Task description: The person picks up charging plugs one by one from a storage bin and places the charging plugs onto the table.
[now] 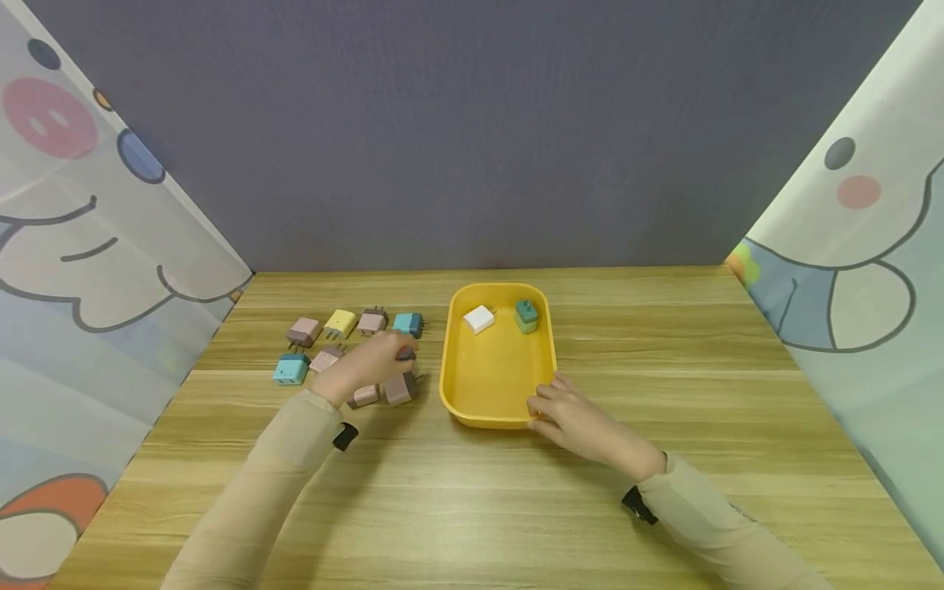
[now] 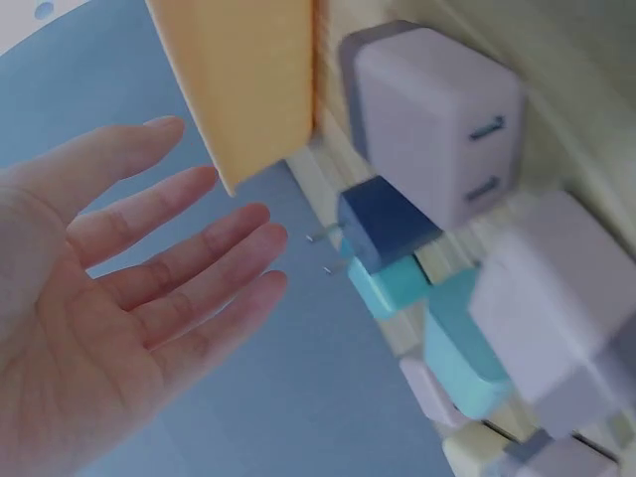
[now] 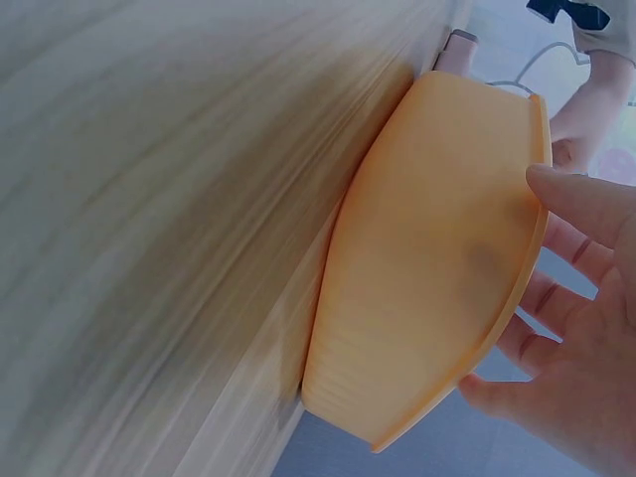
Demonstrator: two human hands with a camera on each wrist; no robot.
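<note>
My left hand (image 1: 369,360) hovers over the right side of a group of phone charger plugs. Its fingers are spread and hold nothing in the left wrist view. Nearest to it are a dark-blue charger (image 2: 383,224) with its prongs toward the fingers and a pale pink charger (image 2: 437,109). My right hand (image 1: 571,416) grips the near right corner of a yellow tray (image 1: 497,385), fingers over the rim and thumb against the outer wall. Inside the tray's far end lie a white charger (image 1: 479,319) and a green charger (image 1: 526,316).
Left of the tray, several other chargers lie on the wooden table (image 1: 472,508): a yellow one (image 1: 341,323), a light blue one (image 1: 291,369) and a teal one (image 1: 408,324) among them. A grey panel (image 1: 472,139) stands behind, with cartoon-printed curtains (image 1: 848,229) at both sides.
</note>
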